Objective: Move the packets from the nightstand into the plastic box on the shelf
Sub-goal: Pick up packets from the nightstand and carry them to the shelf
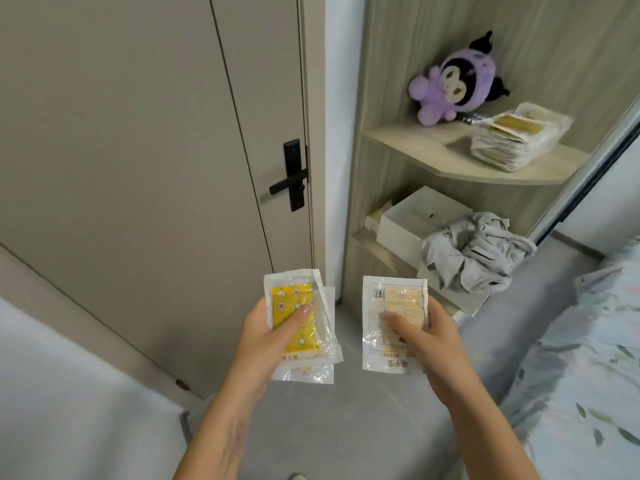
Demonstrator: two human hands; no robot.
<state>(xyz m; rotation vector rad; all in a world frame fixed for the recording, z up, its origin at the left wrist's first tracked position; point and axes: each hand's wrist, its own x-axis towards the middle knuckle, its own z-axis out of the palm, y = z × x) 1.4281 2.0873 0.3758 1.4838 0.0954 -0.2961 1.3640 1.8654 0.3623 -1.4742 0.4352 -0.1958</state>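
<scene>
- Two hands: left hand (268,332), right hand (424,332).
- Two packets (304,327) overlapped in the left hand; one packet (394,320) in the right.
- One box of packets (519,140) at the upper shelf's (415,140) right end.
- One plush toy (457,81).
- One white box (408,220).
- One grey cloth (474,251).

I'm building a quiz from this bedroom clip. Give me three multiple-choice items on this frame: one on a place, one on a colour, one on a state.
1. Where does the plastic box of packets stand?
A. on the upper shelf, beside the plush toy
B. on the floor
C. on the bed

2. What colour is the printed packet in the left hand?
A. blue
B. yellow
C. red

3. What is the right hand doing?
A. hanging with nothing in it
B. turning the door handle
C. holding a pale packet

Answers:
1 A: the box sits on the upper shelf next to the purple plush toy.
2 B: its front is yellow with small figures.
3 C: its thumb lies across the pale packet.
</scene>
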